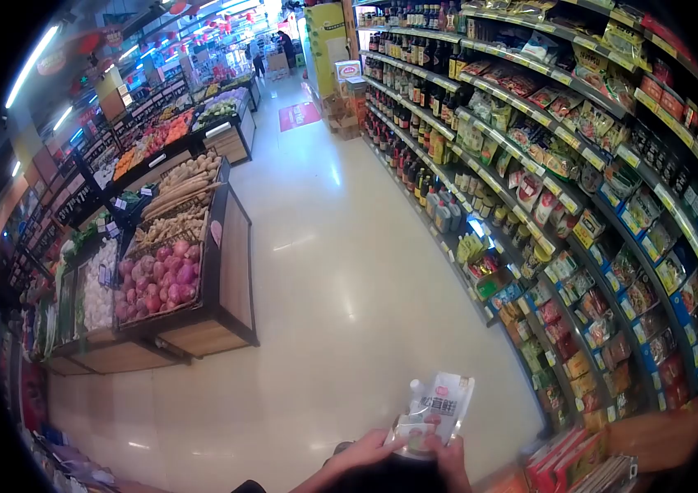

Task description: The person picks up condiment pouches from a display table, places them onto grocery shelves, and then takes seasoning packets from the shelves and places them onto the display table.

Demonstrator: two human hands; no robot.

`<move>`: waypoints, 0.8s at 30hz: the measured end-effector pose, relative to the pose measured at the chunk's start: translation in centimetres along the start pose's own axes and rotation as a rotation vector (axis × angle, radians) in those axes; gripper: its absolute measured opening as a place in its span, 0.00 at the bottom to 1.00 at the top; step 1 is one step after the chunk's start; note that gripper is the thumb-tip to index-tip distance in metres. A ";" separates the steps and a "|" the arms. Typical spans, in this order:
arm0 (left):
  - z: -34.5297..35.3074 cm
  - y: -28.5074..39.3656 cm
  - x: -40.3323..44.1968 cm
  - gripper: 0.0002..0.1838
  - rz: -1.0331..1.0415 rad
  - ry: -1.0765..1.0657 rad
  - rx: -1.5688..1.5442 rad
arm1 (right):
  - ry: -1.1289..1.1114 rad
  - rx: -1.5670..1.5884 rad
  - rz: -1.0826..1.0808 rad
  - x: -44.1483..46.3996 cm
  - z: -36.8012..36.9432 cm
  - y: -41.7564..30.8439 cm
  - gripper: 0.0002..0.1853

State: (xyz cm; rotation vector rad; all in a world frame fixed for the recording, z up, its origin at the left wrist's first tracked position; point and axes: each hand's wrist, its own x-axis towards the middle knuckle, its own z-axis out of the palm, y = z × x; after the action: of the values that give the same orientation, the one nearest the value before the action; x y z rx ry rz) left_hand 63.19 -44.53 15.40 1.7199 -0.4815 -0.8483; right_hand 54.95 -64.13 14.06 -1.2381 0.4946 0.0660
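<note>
white spouted pouch (pixel 441 408) sits upright just ahead of my hands, its lower end pinched between my left fingers (pixel 369 452) and my right hand (pixel 448 460), well right of the onions (pixel 160 279); the right grip looks partly hidden.

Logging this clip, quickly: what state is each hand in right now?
Left hand: closed on the white pouch, at its lower left edge.
Right hand: closed on the same pouch, at its lower right.
</note>
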 end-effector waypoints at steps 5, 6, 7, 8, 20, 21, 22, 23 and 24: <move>0.8 2.8 4.9 0.28 -0.022 0.050 0.059 | -0.076 0.250 0.079 3.9 -5.0 3.3 0.22; 0.7 3.4 5.9 0.28 -0.038 0.039 0.082 | -0.095 0.303 0.088 5.0 -5.7 3.3 0.23; 0.6 4.0 6.8 0.29 -0.055 0.027 0.105 | -0.091 0.280 0.120 5.5 -5.8 1.4 0.24; 0.9 4.1 7.5 0.30 -0.083 0.004 0.108 | -0.099 0.263 0.139 5.6 -5.9 -0.3 0.24; -0.3 -0.5 17.8 0.21 -0.166 -0.367 -0.015 | -0.194 -0.095 -0.020 10.2 -9.8 -1.9 0.26; -0.3 0.1 18.5 0.21 -0.175 -0.365 0.015 | -0.195 -0.078 -0.021 10.9 -10.2 -1.6 0.26; -0.4 0.3 19.3 0.20 -0.158 -0.367 -0.001 | -0.190 -0.031 0.016 11.7 -10.2 -1.2 0.27; -0.6 0.5 20.1 0.19 -0.141 -0.371 -0.017 | -0.154 -0.044 0.044 12.3 -10.6 -1.0 0.26; -0.8 0.5 21.1 0.19 -0.123 -0.376 -0.032 | -0.117 -0.056 0.070 12.9 -10.7 -1.6 0.25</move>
State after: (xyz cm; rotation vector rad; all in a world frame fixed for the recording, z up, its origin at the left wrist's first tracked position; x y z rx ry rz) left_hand 77.79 -58.70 9.70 1.5762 -0.6124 -1.2716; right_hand 63.52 -77.22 7.89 -1.2634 0.4367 0.2121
